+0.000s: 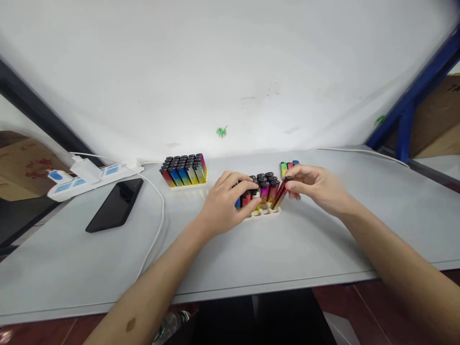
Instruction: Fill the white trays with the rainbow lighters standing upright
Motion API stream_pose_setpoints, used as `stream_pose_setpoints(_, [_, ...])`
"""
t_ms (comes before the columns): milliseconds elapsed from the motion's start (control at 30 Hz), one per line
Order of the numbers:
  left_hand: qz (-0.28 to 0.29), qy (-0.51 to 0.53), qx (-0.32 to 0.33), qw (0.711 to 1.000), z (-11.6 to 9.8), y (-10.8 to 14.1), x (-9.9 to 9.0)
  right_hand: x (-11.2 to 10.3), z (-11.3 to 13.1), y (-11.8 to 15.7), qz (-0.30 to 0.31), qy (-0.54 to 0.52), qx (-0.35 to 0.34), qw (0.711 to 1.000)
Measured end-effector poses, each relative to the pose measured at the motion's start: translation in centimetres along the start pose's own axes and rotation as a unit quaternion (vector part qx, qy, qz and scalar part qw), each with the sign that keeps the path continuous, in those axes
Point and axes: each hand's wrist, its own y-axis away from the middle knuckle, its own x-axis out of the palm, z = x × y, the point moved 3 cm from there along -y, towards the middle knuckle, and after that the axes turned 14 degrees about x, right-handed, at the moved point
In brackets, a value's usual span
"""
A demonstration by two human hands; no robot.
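A pale holed tray (266, 211) stands on the grey table, partly filled with upright coloured lighters with black tops. My left hand (228, 199) rests over the left part of the tray, its fingers curled around the lighters there and hiding some of them. Between the thumb and fingers of my right hand (311, 187) is a red-and-gold lighter (280, 194), tilted, with its lower end at the tray's right edge. Several more lighters, green, red and blue (283, 167), show just behind my right hand, partly covered by it.
A second tray (189, 186) full of lighters stands left of my hands. Farther left lie a black phone (115, 205) and a white power strip (97, 179) with plugs. A white cable (160, 220) runs across the table to its front edge. Cardboard boxes (30, 167) stand beyond the table.
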Motion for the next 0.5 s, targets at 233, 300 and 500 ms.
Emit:
stream_pose_setpoints(233, [0.001,-0.003,-0.002,1.0,0.0,0.0,0.0,1.9,0.2,0.5,-0.088,0.174,-0.077,0.978])
stream_pose_setpoints(300, [0.002,-0.004,0.0,1.0,0.0,0.0,0.0,2.3,0.4,0.6,-0.099,0.207,-0.113,0.967])
stream_pose_setpoints(500, [0.008,-0.049,0.018,0.999,-0.2,0.1,0.3,3.1,0.0,0.8,-0.105,0.181,-0.128,0.969])
